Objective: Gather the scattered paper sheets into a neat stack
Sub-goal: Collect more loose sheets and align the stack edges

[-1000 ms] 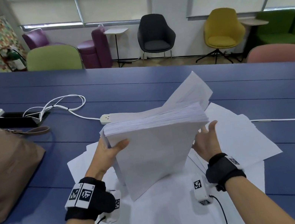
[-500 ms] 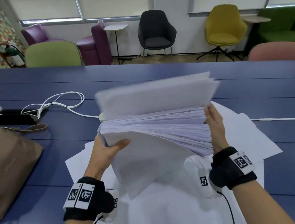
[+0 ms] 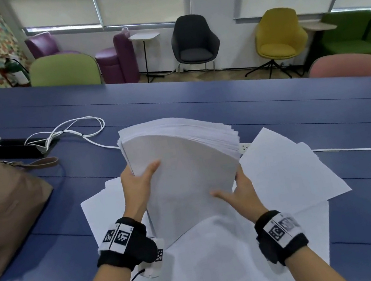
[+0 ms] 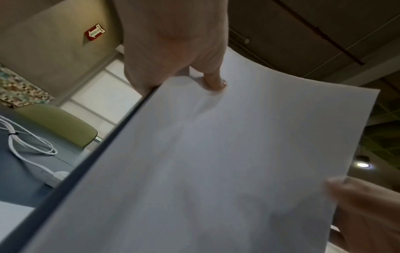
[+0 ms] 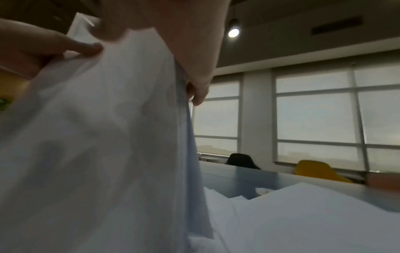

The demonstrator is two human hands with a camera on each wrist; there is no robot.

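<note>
A thick stack of white paper (image 3: 184,170) stands tilted on its lower edge above the blue table (image 3: 198,104), its top sheets curling away and fanned at the right. My left hand (image 3: 138,185) grips its left edge, thumb on the near face (image 4: 214,83). My right hand (image 3: 240,192) holds the right edge, thumb on the near face and fingers behind (image 5: 194,89). Loose white sheets (image 3: 287,167) lie spread on the table under and to the right of the stack.
A brown bag (image 3: 4,209) lies at the left. Behind it sit a black cable tray (image 3: 14,149) and a coiled white cord (image 3: 75,131) leading to a power strip (image 3: 244,147) behind the stack. Chairs stand beyond the far table edge.
The top sheets have flopped over and away from me. My right hand went from open beside the stack to its side edge, then slid down and took hold of it, thumb on the near face.
</note>
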